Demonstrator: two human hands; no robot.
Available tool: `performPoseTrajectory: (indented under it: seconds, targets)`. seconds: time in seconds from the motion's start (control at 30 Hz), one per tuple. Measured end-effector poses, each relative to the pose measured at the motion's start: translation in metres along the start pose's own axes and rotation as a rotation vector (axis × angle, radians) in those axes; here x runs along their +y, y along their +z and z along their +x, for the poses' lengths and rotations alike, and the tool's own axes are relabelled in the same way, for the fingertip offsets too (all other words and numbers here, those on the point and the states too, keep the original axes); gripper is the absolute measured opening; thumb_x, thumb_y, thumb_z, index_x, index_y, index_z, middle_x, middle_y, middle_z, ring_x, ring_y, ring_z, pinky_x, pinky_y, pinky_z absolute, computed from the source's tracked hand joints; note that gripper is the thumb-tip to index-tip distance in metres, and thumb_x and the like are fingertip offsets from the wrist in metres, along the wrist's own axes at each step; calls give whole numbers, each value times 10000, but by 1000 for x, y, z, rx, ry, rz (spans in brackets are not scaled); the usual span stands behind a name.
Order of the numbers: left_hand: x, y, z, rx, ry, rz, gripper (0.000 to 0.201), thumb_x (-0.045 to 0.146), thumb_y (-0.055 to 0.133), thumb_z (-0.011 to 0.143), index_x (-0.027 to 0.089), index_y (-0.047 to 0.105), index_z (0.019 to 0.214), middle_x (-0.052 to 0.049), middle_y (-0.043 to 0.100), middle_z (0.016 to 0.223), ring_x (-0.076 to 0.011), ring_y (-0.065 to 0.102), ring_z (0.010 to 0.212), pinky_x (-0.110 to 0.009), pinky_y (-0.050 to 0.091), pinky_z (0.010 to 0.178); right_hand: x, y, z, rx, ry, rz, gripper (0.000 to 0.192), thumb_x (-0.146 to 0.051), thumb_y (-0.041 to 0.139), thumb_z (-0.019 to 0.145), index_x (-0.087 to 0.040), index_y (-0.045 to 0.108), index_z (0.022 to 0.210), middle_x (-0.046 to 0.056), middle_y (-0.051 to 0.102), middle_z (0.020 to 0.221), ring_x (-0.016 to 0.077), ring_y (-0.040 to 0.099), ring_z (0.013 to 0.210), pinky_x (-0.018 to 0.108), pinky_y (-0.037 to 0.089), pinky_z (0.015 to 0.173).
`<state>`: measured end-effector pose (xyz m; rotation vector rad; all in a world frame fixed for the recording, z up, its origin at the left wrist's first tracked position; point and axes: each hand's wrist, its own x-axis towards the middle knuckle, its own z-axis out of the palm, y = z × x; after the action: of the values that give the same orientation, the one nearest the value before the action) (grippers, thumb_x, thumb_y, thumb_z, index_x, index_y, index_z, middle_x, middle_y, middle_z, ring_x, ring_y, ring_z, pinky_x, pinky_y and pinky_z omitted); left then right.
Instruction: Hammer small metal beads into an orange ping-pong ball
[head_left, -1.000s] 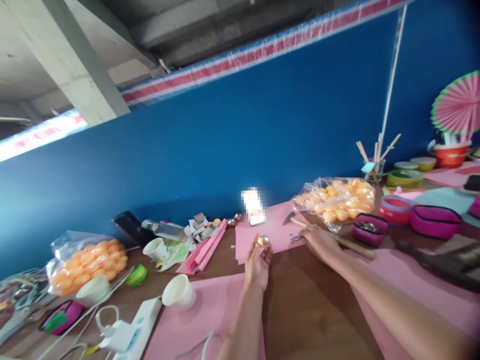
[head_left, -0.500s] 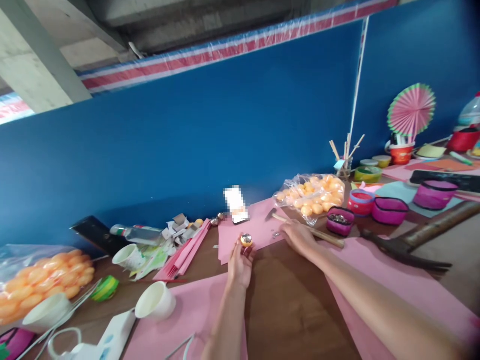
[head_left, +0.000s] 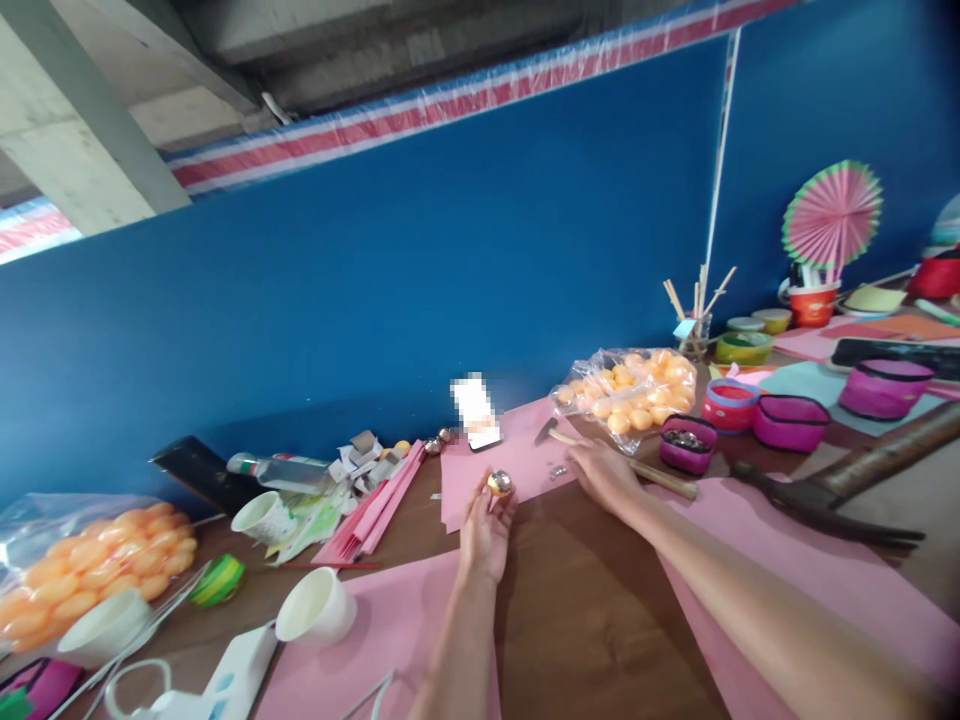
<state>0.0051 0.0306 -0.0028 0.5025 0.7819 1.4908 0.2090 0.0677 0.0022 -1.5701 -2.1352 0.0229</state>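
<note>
Scene: We work at a brown table [head_left: 592, 600] strewn with pink paper [head_left: 517, 455], before a blue wall [head_left: 450, 290].
Left hand: Our left hand [head_left: 484, 525] is raised off the table, fingers pinched around a small orange ball [head_left: 499, 484] that seems to carry something shiny on top; the blur keeps us from saying more.
Right hand: Our right hand [head_left: 604, 470] lies stretched forward, palm down on the pink paper, fingers loosely spread and touching the wooden handle of a small hammer [head_left: 630, 465]. We cannot tell whether it grips the handle.
Progress: One ball is in hand. A few small silvery bits [head_left: 556, 470] lie on the paper between our hands. Two bags of orange balls [head_left: 637, 392] wait, one by the hammer, one far left, so we judge most of the work still ahead.
Nearby: Paper cups [head_left: 315, 605], purple pouches [head_left: 791, 422] and a larger hammer [head_left: 832, 480] at right.
</note>
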Motion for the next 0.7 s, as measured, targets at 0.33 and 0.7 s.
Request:
performPoseTrajectory:
  seconds: [0.33, 0.7]
  targets:
    - [1, 2, 1, 52, 43, -10, 279, 240, 621, 708, 183, 601, 980, -47, 631, 834, -102, 607, 672, -209, 504, 614, 10, -12, -3, 6, 218, -202, 295, -231, 418, 806, -218, 541, 1075, 86, 554, 971, 221, 478, 884, 280, 338, 682]
    - [2, 0, 1, 64, 31, -81, 260, 249, 553, 761, 206, 579, 1017, -60, 619, 911, -91, 592, 647, -235, 501, 623, 9, -15, 0, -28, 291, -318, 242, -135, 318, 840, -151, 542, 931, 136, 548, 965, 240, 492, 905, 310, 344, 672]
